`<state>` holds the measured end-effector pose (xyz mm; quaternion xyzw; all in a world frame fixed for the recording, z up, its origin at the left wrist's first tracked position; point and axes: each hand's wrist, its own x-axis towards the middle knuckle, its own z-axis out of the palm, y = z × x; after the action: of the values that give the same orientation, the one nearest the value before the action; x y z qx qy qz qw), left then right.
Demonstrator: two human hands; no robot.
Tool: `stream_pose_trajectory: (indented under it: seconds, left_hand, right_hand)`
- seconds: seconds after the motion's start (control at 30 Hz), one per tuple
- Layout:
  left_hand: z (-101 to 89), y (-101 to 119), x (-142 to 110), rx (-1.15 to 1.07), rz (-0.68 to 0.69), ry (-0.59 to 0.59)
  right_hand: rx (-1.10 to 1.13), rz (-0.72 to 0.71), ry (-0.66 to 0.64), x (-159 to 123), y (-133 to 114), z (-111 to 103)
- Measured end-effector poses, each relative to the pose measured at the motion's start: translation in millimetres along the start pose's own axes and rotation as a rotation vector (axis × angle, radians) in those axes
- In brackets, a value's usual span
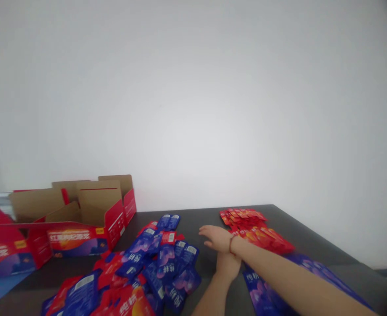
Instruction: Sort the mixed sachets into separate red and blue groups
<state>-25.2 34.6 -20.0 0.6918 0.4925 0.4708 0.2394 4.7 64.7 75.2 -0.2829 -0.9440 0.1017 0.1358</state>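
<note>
My right hand (pixel 216 237) reaches in from the right, above the dark tabletop, fingers stretched out to the left, with nothing visible in them. Beneath its wrist, which wears a thin band, my left hand (pixel 228 264) crosses; its fingers are hidden behind the right arm. To the left lies a loose heap of blue sachets (pixel 166 260) mixed with red sachets (pixel 137 303). Beyond the hands are overlapping rows of red sachets (pixel 262 237). Blue sachets (pixel 257 289) lie in rows at the lower right, partly covered by my right forearm.
Open red cardboard boxes (pixel 78 240) with raised brown flaps stand at the left of the dark table (pixel 200 214). Another red box (pixel 2 250) is at the far left edge, near a blue surface (pixel 2 289). A white wall (pixel 193 109) rises behind the table.
</note>
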Motion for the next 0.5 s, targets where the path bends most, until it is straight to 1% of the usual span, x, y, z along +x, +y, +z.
stream_pose_trajectory:
  seconds: [0.07,0.1,0.17,0.23,0.3,0.37,0.43,0.5]
  left_hand:
    - [2.4,-5,0,-0.039,0.006,0.013]
    - [4.3,-7,0,-0.029,-0.003,0.030]
    - [8.7,-8,0,0.026,-0.037,0.083]
    - [12.8,-5,-2,0.074,-0.070,0.125]
    - [15.4,-2,-3,0.097,-0.085,0.122]
    - [15.9,0,-4,0.100,-0.089,0.101]
    - [14.4,-2,-3,0.089,-0.091,0.091]
    - [10.8,-6,-1,0.078,-0.094,0.050]
  right_hand:
    - [0.042,-0.004,-0.004,39,-32,21]
    - [0.063,0.022,0.006,56,-46,31]
    - [0.104,0.111,0.030,86,-67,48]
    - [0.144,0.230,0.056,109,-80,61]
    - [0.184,0.350,0.082,123,-84,70]
    - [0.239,0.435,0.098,132,-83,75]
    - [0.312,0.470,0.098,134,-78,73]
    - [0.395,0.475,0.103,128,-70,65]
